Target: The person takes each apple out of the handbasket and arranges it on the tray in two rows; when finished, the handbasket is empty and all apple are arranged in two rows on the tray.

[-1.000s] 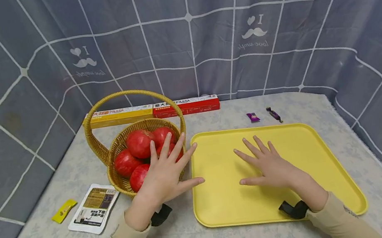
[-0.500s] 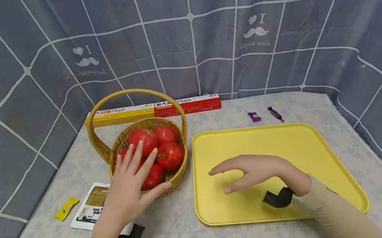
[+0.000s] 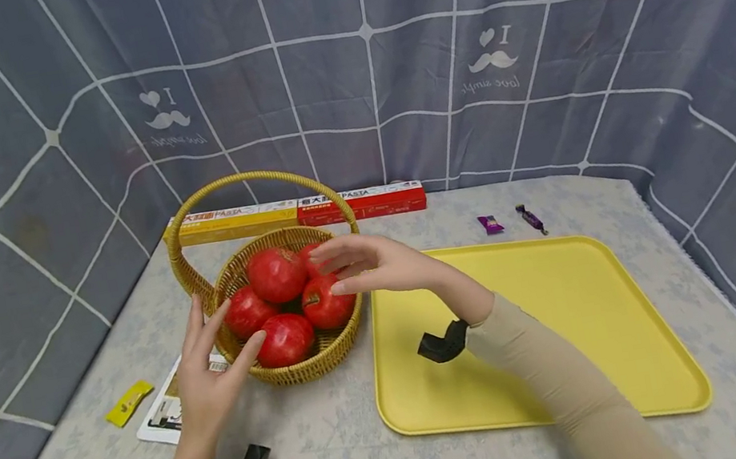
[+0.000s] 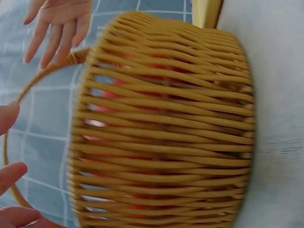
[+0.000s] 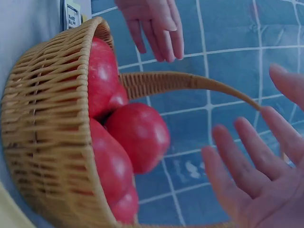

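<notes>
A wicker basket point(image 3: 311, 367) with a tall arched handle point(image 3: 242, 177) holds several red pomegranates point(image 3: 276, 275). My left hand point(image 3: 210, 386) is near the basket's front left side, its thumb and fingers spread and holding nothing. Over the basket's right side reaches my right hand point(image 3: 388, 263), fingers slightly bent and thumb apart. It hides part of the pomegranates at the right. In the right wrist view, the fingers of the right hand point(image 5: 266, 180) appear apart from the pomegranates point(image 5: 137, 137). The left wrist view shows the woven basket wall point(image 4: 166, 128) close up.
A yellow tray point(image 3: 536, 315) lies right of the basket. Behind stand a yellow pasta box point(image 3: 232, 226) and a red one point(image 3: 364, 204). Two purple-wrapped candies point(image 3: 490, 224) lie beyond the tray. At left are a yellow packet point(image 3: 129, 403) and a white-edged pouch point(image 3: 160, 431), partly hidden.
Both hands started spread above basket and tray. My left hand has moved left and down to the basket's front left; my right hand has left the tray and moved left over the basket.
</notes>
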`<move>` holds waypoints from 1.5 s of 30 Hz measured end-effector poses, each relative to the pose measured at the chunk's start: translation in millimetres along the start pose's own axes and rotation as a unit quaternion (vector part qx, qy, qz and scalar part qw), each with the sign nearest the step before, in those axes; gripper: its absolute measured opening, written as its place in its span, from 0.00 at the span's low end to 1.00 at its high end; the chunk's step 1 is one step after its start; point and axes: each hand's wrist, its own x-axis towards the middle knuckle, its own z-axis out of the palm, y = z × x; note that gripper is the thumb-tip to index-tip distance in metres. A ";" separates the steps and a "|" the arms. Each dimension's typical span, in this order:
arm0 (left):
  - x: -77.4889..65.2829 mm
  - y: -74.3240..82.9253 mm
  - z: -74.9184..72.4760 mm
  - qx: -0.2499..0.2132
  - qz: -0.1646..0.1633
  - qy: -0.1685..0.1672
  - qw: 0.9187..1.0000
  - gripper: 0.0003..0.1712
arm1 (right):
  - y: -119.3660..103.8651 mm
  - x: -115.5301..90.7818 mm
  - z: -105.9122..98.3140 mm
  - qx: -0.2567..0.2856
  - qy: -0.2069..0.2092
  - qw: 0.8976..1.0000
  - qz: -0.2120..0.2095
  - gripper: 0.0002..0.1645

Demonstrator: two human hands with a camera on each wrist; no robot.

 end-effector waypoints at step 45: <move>5.4 -35.8 -10.0 -0.033 -0.249 -0.169 0.953 0.49 | 68.3 91.1 36.2 -0.188 0.081 0.971 0.127 0.50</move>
